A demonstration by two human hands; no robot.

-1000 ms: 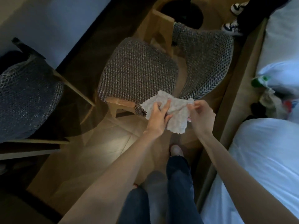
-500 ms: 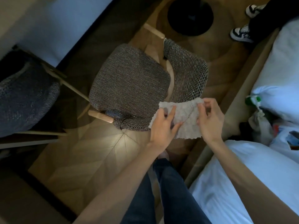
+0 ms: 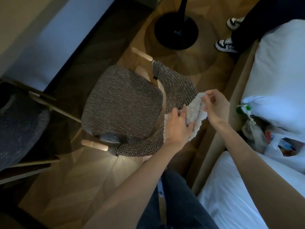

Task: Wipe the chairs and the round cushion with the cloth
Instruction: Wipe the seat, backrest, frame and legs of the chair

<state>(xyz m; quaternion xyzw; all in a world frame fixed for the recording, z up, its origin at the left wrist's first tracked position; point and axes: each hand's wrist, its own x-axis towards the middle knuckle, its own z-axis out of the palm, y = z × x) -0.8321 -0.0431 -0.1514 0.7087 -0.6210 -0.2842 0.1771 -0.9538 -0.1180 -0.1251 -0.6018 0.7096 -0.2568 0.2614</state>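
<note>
A white bumpy cloth (image 3: 194, 111) is bunched between both hands, just over the curved backrest of a grey woven chair (image 3: 122, 104) with pale wooden arms. My left hand (image 3: 177, 128) grips the cloth's lower part, thumb against its near edge. My right hand (image 3: 214, 108) pinches the cloth's upper end with its fingertips. A second chair (image 3: 21, 124) of darker grey weave stands at the far left, partly cut off by the frame. I see no round cushion apart from the chairs' seats.
White bedding (image 3: 247, 187) fills the right side behind a tan bed frame. A black round lamp base (image 3: 175, 32) stands beyond the chair. Another person's sneakers (image 3: 226, 44) are at the top right. Bags and a green-capped bottle (image 3: 244, 109) lie between pillows.
The cloth went from spread flat between my hands to bunched up. Both hands moved up and right over the chair's backrest, and the view shifted closer over the chair.
</note>
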